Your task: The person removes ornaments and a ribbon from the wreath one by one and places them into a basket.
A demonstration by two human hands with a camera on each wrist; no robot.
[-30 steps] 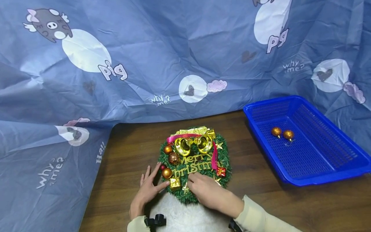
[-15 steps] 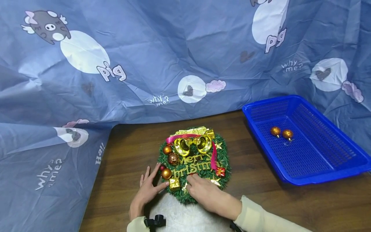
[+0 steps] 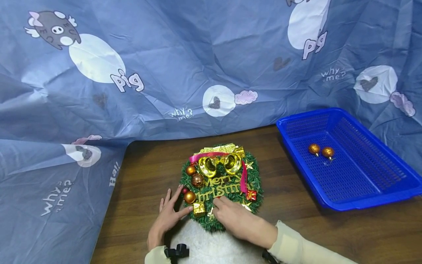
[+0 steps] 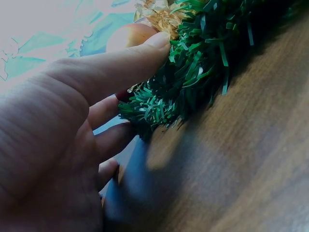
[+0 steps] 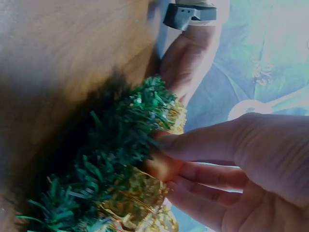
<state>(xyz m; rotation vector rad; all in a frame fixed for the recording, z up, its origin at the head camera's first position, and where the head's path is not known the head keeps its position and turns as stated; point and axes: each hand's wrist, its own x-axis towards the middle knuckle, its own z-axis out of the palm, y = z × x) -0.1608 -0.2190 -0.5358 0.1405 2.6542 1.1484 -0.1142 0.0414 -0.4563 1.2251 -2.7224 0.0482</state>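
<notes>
Head view: brown wooden table (image 3: 296, 227), blue cloth (image 3: 165, 66) behind; both hands, left hand (image 3: 166, 216) flat-fingered, right hand (image 3: 235, 218) pinching, on the wreath (image 3: 219, 183).

Gold letters reading "Merry Christmas" are lying across the middle of the wreath (image 3: 220, 187). The blue cloth backdrop (image 3: 184, 62) is carrying printed words: "pig" twice (once at upper left, once at upper right), "why? me?" in three places, and "Ha!!" near its lower left fold.
</notes>
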